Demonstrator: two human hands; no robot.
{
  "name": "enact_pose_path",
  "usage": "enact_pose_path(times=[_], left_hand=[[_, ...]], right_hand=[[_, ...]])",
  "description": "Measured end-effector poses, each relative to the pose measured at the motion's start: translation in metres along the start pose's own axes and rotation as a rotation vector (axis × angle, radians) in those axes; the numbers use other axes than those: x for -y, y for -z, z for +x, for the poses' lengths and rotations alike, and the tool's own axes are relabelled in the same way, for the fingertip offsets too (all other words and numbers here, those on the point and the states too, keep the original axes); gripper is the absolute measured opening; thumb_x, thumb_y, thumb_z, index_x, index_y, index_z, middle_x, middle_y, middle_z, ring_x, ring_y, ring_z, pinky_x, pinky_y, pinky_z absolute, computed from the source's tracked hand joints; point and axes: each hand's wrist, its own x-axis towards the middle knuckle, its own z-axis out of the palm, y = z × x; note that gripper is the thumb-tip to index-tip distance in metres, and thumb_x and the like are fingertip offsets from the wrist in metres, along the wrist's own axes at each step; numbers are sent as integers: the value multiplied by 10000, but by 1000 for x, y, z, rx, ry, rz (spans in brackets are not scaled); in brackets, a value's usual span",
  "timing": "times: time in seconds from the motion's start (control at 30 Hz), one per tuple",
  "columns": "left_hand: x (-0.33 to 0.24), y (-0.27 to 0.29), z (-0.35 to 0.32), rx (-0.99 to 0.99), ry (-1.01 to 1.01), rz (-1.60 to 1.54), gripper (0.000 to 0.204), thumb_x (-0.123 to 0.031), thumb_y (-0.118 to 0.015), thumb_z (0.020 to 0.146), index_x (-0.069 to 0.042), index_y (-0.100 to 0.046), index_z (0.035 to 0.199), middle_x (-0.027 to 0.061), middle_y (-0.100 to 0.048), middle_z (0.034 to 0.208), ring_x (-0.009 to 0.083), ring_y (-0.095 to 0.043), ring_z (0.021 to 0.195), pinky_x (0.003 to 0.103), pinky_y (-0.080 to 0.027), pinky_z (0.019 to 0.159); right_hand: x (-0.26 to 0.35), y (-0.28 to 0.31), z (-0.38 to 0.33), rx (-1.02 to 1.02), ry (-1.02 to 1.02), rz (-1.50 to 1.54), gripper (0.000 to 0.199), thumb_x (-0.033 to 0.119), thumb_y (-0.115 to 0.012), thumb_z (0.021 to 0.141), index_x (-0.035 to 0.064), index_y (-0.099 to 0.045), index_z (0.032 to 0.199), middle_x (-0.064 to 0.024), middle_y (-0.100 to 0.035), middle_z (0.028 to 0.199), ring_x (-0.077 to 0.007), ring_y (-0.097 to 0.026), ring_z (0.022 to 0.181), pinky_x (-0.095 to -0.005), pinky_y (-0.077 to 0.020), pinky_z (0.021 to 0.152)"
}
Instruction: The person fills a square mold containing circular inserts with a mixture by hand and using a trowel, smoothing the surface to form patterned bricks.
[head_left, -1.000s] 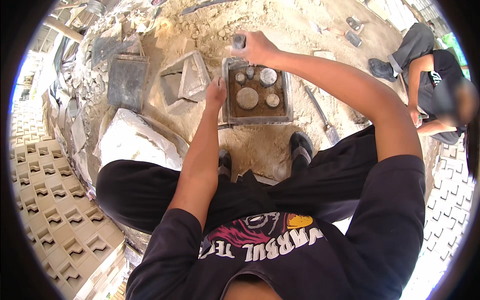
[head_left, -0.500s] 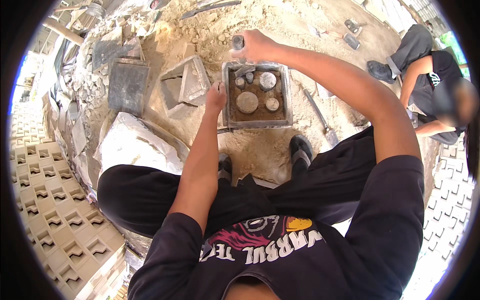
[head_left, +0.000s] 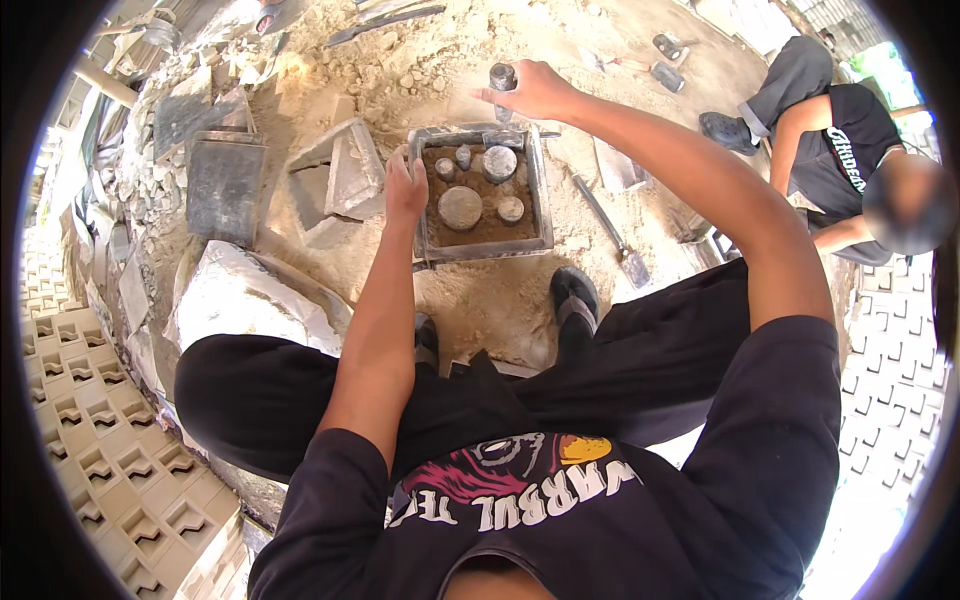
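Note:
A square metal mould frame (head_left: pixel 545 190) lies on the sandy ground, filled with brown sand and several round grey discs (head_left: pixel 460 207). My left hand (head_left: pixel 404 190) rests on the frame's left rim, fingers curled over the edge. My right hand (head_left: pixel 535 92) is above the frame's far edge, closed around a short grey metal cylinder (head_left: pixel 502 78) held upright. My two dark shoes (head_left: pixel 575 300) stand just in front of the frame.
A trowel (head_left: pixel 612 235) lies right of the frame. Grey moulds and slabs (head_left: pixel 340 175) sit to the left, with a pale stone block (head_left: pixel 250 295) nearer me. Another person (head_left: pixel 830 150) crouches at the right. Patterned paving blocks (head_left: pixel 90 440) cover the lower left.
Both hands stay where they were: left on the frame's rim, right holding the cylinder over the far edge. Only the view has shifted slightly.

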Motion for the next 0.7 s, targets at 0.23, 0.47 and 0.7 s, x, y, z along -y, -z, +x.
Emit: enact_pose_path(times=[0.23, 0.47, 0.7], left_hand=[[-9, -11, 4, -58, -57, 43, 449, -228, -512, 958, 33, -478, 1323, 257, -525, 1304, 413, -483, 1235, 460, -387, 1052], [-9, -18, 3, -46, -2, 16, 478, -249, -498, 961, 25, -451, 1349, 263, -470, 1343, 429, -476, 1233, 468, -388, 1047], [-9, -18, 2, -53, -32, 16, 475, -238, -491, 961, 14, -442, 1360, 266, -454, 1357, 428, -470, 1244, 466, -386, 1051]], right_hand=[[-2, 7, -32, 4, -154, -3, 584, 564, -658, 853, -2, -644, 710, -114, -629, 598, -241, -645, 570, -392, -524, 597], [-1, 29, -53, -139, -79, 42, 589, 534, -687, 829, -32, -646, 672, -141, -635, 589, -244, -660, 571, -374, -524, 569], [16, 68, -61, -233, -159, 118, 629, 567, -678, 837, 72, -555, 470, -69, -556, 454, -176, -592, 424, -332, -496, 487]])
